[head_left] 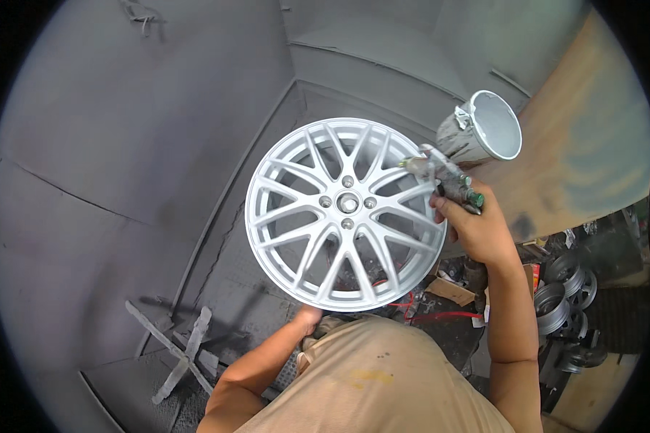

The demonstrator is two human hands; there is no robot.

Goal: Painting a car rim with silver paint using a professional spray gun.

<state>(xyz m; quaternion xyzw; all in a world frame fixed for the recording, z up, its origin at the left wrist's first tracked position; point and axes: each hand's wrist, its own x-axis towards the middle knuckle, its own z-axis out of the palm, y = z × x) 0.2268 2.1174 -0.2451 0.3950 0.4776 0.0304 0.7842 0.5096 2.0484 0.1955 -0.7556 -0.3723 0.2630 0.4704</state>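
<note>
A silver wheel [347, 214] with many thin spokes fills the middle of the frame, its face turned up toward the camera and its lower rim resting against the left hand [310, 316], just below centre. That hand sits under the rim edge, so its fingers are hidden and it cannot be told whether they are curled round the rim or only propping it. At right of centre the right hand [473, 227] is wrapped closed round the grip of a spray gun [444, 177], whose nozzle points left at the wheel's right-hand spokes; its open paint cup [484, 130] stands above it, toward the upper right. Grey-coated booth walls [123, 144] fill the left and top of the frame, a cross-shaped stand [180, 350] lies at lower left, and several bare rims [563, 303] are stacked at lower right beside red hose [426, 312]. Judging from this, the work goes best if the gun is kept square to the face and at an even stand-off, passes overlap across the spokes, and the wheel is turned steadily so the recesses between spokes get covered without runs.
</note>
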